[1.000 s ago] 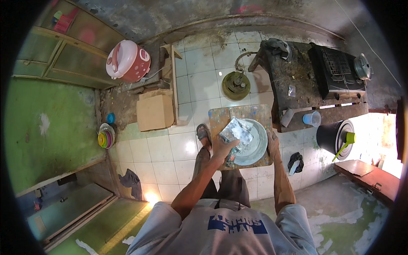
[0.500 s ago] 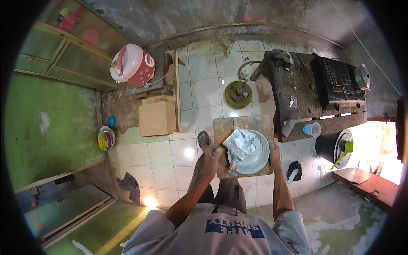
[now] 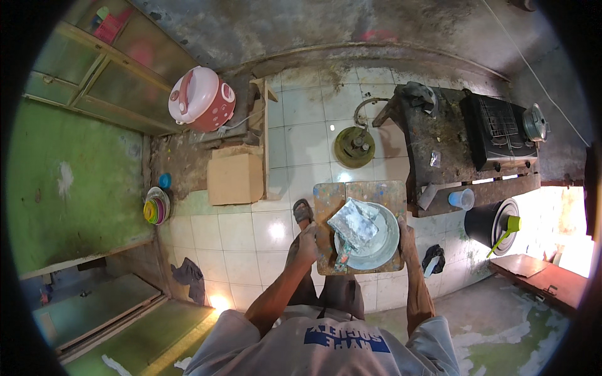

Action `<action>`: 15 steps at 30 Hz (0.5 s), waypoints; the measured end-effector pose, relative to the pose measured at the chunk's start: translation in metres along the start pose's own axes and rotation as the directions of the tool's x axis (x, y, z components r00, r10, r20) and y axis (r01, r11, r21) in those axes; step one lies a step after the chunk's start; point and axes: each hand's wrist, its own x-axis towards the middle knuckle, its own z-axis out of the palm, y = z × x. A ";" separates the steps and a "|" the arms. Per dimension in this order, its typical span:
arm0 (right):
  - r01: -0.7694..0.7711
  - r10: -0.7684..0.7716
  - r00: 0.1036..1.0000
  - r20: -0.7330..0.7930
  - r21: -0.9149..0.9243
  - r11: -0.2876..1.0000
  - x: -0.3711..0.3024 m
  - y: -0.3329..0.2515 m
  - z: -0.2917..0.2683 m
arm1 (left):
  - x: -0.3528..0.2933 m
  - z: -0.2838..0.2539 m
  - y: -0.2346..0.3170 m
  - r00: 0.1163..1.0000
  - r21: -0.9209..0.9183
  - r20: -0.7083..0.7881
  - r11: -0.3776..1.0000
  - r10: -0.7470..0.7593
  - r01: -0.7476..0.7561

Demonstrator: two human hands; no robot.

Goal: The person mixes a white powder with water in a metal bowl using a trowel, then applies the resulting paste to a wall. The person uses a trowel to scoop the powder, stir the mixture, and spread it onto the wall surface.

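Note:
A square, paint-spotted wooden board [image 3: 329, 210], perhaps the top of a small table or stool, is in front of my body. Gripping its left edge is my left hand [image 3: 307, 243], fingers closed. On the opposite edge my right hand [image 3: 407, 237] is closed too, its fingertips partly hidden. The board carries a round pale basin [image 3: 390, 247], dusted whitish inside. A silvery-white plastic packet [image 3: 353, 224] lies across the basin's left side. Beside it, a small colourful strip [image 3: 342, 257] hangs over the near-left rim.
A green gas cylinder [image 3: 353, 148] stands on the tiled floor ahead. To the right, a dark wooden table [image 3: 439, 138] bears a gas stove [image 3: 498, 128] and a plastic cup [image 3: 461, 199]. A black bucket [image 3: 486, 222] stands nearby. At left are a pink rice cooker [image 3: 202, 100] and a cardboard box [image 3: 235, 178].
The board, with the basin and packet on it, has shifted slightly nearer to me. My left hand has moved down along the board's left side. The whole view has shifted a little.

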 end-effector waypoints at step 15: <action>0.152 -0.194 0.963 0.188 0.216 0.964 -0.091 -0.184 0.057 | -0.109 0.071 0.196 0.959 0.159 0.058 0.945 0.279 -0.284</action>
